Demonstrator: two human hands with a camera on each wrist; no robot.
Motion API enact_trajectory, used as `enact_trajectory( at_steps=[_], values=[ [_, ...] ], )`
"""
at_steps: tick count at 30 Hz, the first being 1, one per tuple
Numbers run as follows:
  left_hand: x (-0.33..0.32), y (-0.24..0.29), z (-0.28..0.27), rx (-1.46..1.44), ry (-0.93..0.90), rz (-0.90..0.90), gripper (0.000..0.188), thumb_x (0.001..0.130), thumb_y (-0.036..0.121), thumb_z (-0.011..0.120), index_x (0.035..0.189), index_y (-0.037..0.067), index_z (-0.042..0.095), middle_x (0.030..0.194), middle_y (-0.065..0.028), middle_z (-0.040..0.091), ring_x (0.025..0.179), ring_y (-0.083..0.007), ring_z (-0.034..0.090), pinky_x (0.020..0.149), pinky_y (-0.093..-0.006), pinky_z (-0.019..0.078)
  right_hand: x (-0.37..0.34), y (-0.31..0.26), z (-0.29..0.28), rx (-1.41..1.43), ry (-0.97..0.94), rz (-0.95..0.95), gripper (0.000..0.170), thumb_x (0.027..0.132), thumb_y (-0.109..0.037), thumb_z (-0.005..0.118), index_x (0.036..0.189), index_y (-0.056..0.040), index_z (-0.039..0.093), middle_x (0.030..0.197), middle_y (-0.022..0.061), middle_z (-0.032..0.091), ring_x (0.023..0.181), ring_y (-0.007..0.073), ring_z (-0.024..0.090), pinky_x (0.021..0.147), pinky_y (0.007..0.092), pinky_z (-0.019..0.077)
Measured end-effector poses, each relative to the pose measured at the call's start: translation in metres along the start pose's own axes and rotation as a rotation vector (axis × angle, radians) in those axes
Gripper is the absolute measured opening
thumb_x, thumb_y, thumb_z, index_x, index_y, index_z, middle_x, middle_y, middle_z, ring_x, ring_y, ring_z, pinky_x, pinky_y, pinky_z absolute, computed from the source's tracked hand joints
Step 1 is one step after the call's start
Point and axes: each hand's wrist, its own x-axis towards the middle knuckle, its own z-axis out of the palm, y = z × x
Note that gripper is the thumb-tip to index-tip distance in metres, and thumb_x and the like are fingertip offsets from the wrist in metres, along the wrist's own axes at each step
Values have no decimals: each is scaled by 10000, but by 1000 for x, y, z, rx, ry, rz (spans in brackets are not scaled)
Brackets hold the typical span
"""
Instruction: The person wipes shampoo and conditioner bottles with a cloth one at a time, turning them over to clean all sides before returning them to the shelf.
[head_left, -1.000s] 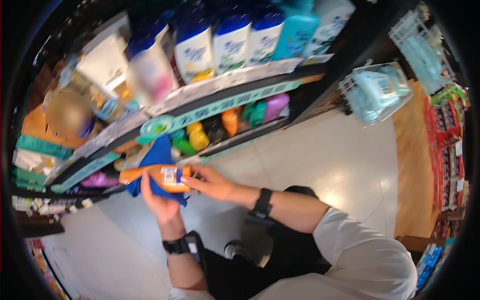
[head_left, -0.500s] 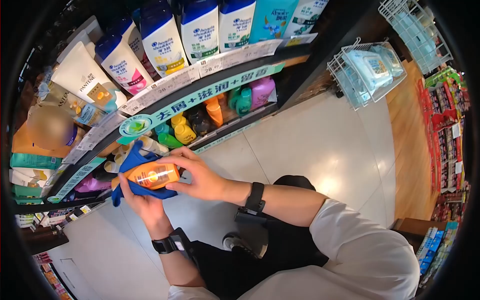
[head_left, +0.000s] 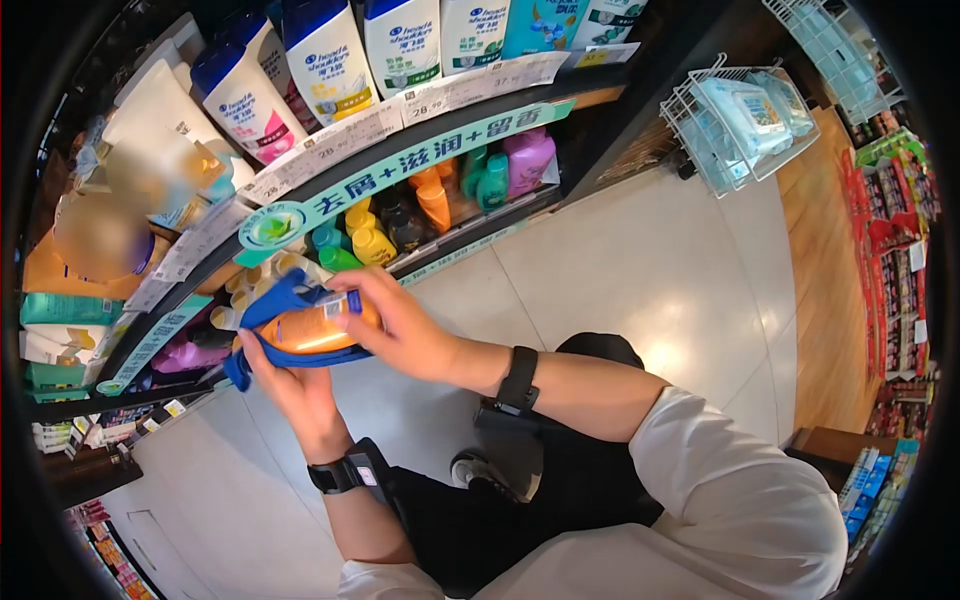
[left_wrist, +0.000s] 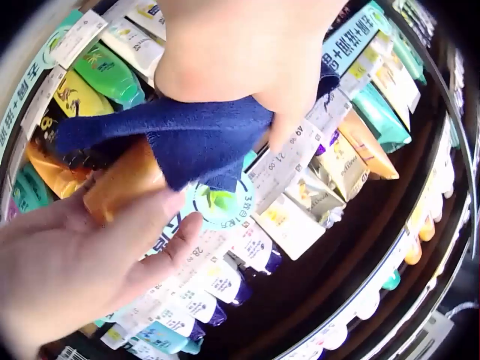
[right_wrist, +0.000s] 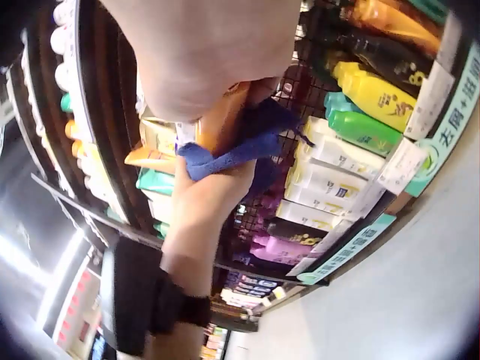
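An orange bottle [head_left: 305, 328] with a white and blue label lies sideways in a blue cloth [head_left: 265, 305], held in front of the lower shelf. My left hand [head_left: 298, 398] holds the cloth from below, its thumb up along the near side of the bottle. At the bottle's right end, my right hand [head_left: 410, 335] grips it with fingers over the top. In the left wrist view the cloth [left_wrist: 206, 127] drapes over part of the bottle [left_wrist: 127, 184]. The right wrist view shows the bottle [right_wrist: 227, 120] between both hands, the cloth [right_wrist: 232, 156] bunched beneath.
White shampoo bottles [head_left: 330, 75] with blue caps line the upper shelf, above a price strip [head_left: 420, 105]. Coloured bottles [head_left: 370, 245] lie on the lower shelf behind my hands. A wire basket [head_left: 740, 130] of blue packs hangs at right, over a tiled floor [head_left: 640, 270].
The bottle has been turned about its length in the cloth: its front label faced up half a second ago, and a barcode patch shows now. Both hands stay close together near the shelf.
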Motion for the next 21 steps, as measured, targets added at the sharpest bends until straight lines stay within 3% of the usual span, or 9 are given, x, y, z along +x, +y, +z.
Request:
enact_trajectory(
  at_steps=[3,5,6,8,9,14,18,20,21],
  values=[
    [18,3,-18,-2,-27,-106,433,898,392,555,1165,55,502,1098,-101,590,1006,-209,587,903,-372,453,-5,-4,8,-236,-33,-281,414,840,-171,663,1183,-33,477,1121,109,513,1016,226,540,860,317,434],
    [14,4,-13,52,1,-46,406,892,363,570,1151,56,507,1089,-96,591,1002,-209,587,899,-372,455,-9,14,23,228,-11,91,452,891,-357,587,1210,-56,476,1107,102,539,975,208,570,766,308,492],
    [9,2,-4,99,31,5,380,887,335,584,1136,58,512,1081,-90,592,998,-208,587,894,-373,458,-3,7,16,229,-17,85,452,891,-357,587,1210,-56,476,1107,102,539,975,208,570,766,308,492],
    [2,1,2,140,65,61,355,882,306,599,1122,59,516,1072,-85,593,994,-207,588,890,-374,460,8,-4,-6,816,-160,1033,588,900,-594,410,1176,-85,516,996,98,591,807,183,622,601,266,525],
    [-1,0,2,158,0,54,346,884,299,593,1119,58,515,1063,-83,595,989,-206,588,891,-373,457,9,-2,-7,768,-267,1084,732,863,-720,245,1106,-105,559,818,87,619,608,130,608,446,210,472],
    [1,-3,-11,106,-95,-28,374,880,281,589,1155,47,493,1084,-84,585,989,-202,580,863,-360,458,7,0,-18,643,-584,1138,701,864,-703,319,1028,-74,584,723,54,613,544,79,557,445,172,408],
    [0,3,4,12,9,10,381,868,327,620,1113,52,522,1062,-73,591,976,-198,579,866,-355,454,8,5,2,294,-345,841,543,891,-564,473,1051,-55,574,762,63,606,570,115,578,466,224,423],
    [-5,12,7,-10,84,-1,394,859,335,635,1109,52,525,1057,-72,593,970,-199,581,864,-354,456,7,16,19,-347,73,-250,434,859,-419,619,1067,-42,558,782,71,603,611,143,597,479,260,463],
    [-4,13,1,-24,127,-10,391,858,332,636,1106,51,527,1054,-72,595,967,-201,583,863,-354,458,8,14,20,-369,34,-277,421,836,-354,672,1074,-31,544,861,82,618,688,156,624,536,256,504]
  ],
)
